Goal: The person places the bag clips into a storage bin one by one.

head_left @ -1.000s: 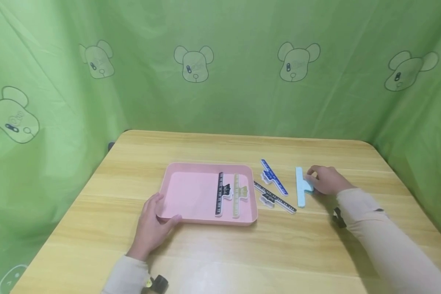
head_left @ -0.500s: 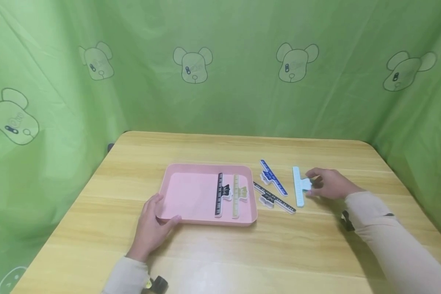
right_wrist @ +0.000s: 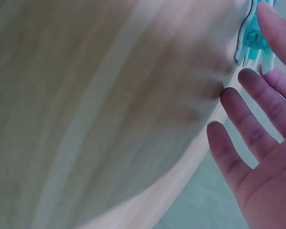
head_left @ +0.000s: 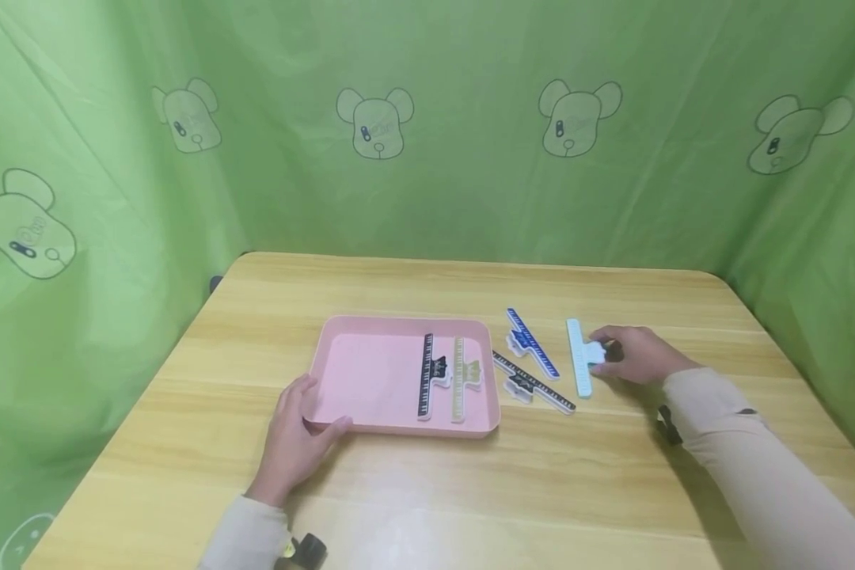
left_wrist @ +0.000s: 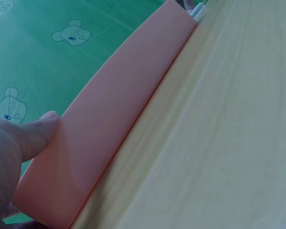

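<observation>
In the head view my right hand (head_left: 644, 355) pinches the handle of a light-blue piano-key clip (head_left: 579, 360) between thumb and index finger. The right wrist view shows the turquoise clip (right_wrist: 253, 36) edge-on by the thumb, the other fingers spread above the wood. My left hand (head_left: 295, 443) holds the near left corner of a pink tray (head_left: 399, 430), its thumb against the front wall in the left wrist view. A black piano-key clip (head_left: 425, 376) and a pale yellow-green one (head_left: 459, 380) lie side by side in the tray's right part.
Between the tray and my right hand lie a dark blue clip (head_left: 533, 342) and another black clip (head_left: 534, 382), both slanted; the black one reaches the tray's right wall. All rest on a wooden table (head_left: 541, 491). A green curtain (head_left: 470, 206) surrounds the back and sides.
My right hand shifts from over the light-blue clip's back to its handle's right end. The clip has moved slightly left and its striped face shows more. The left hand and tray stay put.
</observation>
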Demonstrator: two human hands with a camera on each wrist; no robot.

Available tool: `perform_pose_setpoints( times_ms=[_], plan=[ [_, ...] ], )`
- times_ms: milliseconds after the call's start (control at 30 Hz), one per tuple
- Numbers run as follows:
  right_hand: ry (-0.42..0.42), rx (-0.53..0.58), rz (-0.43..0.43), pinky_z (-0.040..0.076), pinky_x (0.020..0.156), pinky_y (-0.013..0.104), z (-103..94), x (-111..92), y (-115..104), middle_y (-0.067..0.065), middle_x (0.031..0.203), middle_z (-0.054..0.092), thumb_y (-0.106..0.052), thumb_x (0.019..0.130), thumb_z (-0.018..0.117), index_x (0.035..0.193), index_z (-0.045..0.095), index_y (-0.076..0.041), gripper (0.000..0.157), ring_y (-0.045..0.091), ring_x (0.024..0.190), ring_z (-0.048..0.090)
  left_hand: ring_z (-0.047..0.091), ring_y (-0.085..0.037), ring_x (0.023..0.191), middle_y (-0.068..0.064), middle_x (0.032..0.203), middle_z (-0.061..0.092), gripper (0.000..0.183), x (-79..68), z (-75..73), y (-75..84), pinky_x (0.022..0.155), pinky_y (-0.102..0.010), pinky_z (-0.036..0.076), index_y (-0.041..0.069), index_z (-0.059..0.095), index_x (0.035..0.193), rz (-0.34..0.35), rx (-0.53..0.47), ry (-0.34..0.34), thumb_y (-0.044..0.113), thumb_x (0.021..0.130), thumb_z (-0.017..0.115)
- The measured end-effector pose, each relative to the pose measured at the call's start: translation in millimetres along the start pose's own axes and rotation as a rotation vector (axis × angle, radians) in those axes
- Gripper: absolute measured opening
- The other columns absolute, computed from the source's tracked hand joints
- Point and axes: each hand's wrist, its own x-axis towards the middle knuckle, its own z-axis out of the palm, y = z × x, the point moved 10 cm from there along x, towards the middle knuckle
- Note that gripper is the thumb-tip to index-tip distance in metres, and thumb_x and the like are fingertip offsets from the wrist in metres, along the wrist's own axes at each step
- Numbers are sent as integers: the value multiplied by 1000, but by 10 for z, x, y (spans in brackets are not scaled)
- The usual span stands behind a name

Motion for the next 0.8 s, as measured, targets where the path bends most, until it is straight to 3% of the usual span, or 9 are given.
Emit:
perform_pose_setpoints(
  times_ms=[267,800],
  plan=[
    [-6,5,1,45,94,60,19,35,45,22,111,64,-31,81,78,122,59,4,57,43,107,57,33,-45,135,-25,149,32,84,0,-9,10,112,-56,27,-3,36,141,3,-1,5,32,79,81],
    [16,72,21,44,94,60,-68,-13,-71,23,113,63,-27,80,80,120,61,3,54,44,109,56,33,-44,135,-24,149,32,85,0,-8,-2,112,-56,27,-2,37,141,-4,-7,5,34,79,81]
  ],
)
